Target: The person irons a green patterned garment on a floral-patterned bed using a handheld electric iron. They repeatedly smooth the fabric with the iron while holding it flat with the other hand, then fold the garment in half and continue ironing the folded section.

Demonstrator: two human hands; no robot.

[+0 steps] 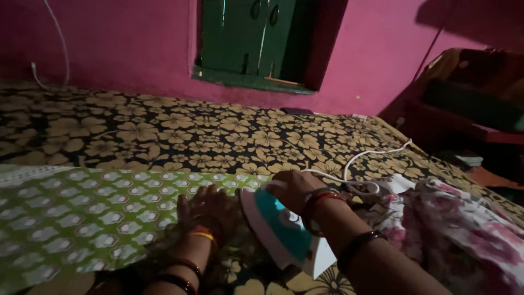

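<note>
The left hand lies flat, fingers spread, pressing the green patterned cloth on the bed with the black-and-tan floral sheet. The right hand, wrist bent, grips the handle of the teal-and-white electric iron just beside it.

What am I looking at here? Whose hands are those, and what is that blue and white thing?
This one picture comes from a camera worn on a person's head, looking down, so the two hands are that person's own. The right hand holds an electric iron, teal and white, by its handle, with its white cord trailing behind. The left hand lies flat on a green patterned cloth, pressing it smooth. Both wrists wear bangles. Everything lies on a bed sheet printed with big tan flowers. A crumpled pink flowered cloth sits at the right. Behind are a pink wall and a green shuttered window.
</note>
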